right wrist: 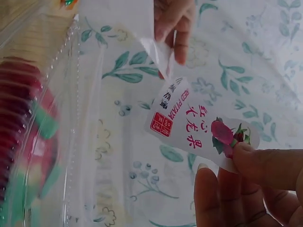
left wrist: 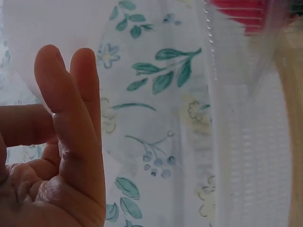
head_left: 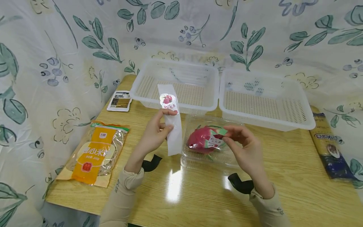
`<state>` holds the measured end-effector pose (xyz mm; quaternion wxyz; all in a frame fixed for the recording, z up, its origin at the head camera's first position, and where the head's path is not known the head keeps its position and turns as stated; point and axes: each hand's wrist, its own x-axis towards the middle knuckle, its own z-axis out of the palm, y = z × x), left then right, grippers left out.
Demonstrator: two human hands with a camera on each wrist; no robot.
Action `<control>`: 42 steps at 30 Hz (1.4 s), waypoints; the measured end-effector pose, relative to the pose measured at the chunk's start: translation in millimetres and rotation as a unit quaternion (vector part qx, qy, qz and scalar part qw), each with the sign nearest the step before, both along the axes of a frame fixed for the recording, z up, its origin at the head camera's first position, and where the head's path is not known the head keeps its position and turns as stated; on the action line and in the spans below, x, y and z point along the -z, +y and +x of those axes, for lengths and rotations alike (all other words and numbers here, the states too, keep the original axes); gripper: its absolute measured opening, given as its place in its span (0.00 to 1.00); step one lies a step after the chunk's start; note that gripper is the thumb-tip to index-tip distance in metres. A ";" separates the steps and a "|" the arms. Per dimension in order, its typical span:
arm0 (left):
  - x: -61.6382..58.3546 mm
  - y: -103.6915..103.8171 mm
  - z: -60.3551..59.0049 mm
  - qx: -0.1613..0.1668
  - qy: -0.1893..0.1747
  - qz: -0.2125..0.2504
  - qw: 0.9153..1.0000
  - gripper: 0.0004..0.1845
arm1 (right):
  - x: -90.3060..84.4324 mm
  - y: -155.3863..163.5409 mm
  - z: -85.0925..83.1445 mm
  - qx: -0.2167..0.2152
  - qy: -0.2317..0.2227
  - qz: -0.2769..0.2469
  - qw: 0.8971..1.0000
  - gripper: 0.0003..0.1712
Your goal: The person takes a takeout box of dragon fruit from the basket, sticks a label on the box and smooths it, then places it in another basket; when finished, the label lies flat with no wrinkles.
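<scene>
A white paper strip with a dragon fruit sticker on its upper part hangs from my left hand, which pinches it between thumb and fingers. My right hand pinches a dragon fruit label by its picture end, between thumb and fingers. In the right wrist view the label's far end reaches up to the strip's lower edge. Below the right hand, a clear plastic box stands on the table with a red and green dragon fruit inside. Only part of the left hand shows in its wrist view.
Two white plastic baskets stand side by side at the back. Left on the wooden table lie an orange food bag and a small flat packet. A blue and gold packet lies at the right edge.
</scene>
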<state>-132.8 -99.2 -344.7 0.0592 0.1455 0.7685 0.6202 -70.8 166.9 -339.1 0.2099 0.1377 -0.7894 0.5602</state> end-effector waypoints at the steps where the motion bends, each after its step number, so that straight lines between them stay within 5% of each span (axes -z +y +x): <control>1: 2.5 -3.5 0.6 0.003 -0.010 -0.004 1.000 0.20 | 0.3 2.4 -1.4 0.001 0.000 0.000 1.000 0.15; 10: 21.6 -26.5 2.1 0.063 -0.054 -0.046 0.995 0.20 | 0.9 14.8 -9.5 0.023 -0.034 -0.010 0.999 0.12; 21: 62.1 -49.2 -10.2 0.156 -0.104 -0.128 0.974 0.21 | -11.7 34.3 -32.0 -0.009 -0.127 -0.007 0.992 0.15; 30: 87.7 -46.4 -18.4 0.149 -0.127 -0.202 0.960 0.14 | -11.2 42.0 -57.4 -0.090 -0.249 0.047 0.963 0.18; 36: 87.1 -43.7 -14.8 0.134 -0.145 -0.254 0.947 0.09 | -0.6 43.5 -75.6 -0.135 -0.322 0.067 0.935 0.20; 42: 81.9 -39.3 -12.0 0.106 -0.133 -0.292 0.941 0.09 | 9.1 41.3 -85.9 -0.148 -0.348 0.089 0.921 0.20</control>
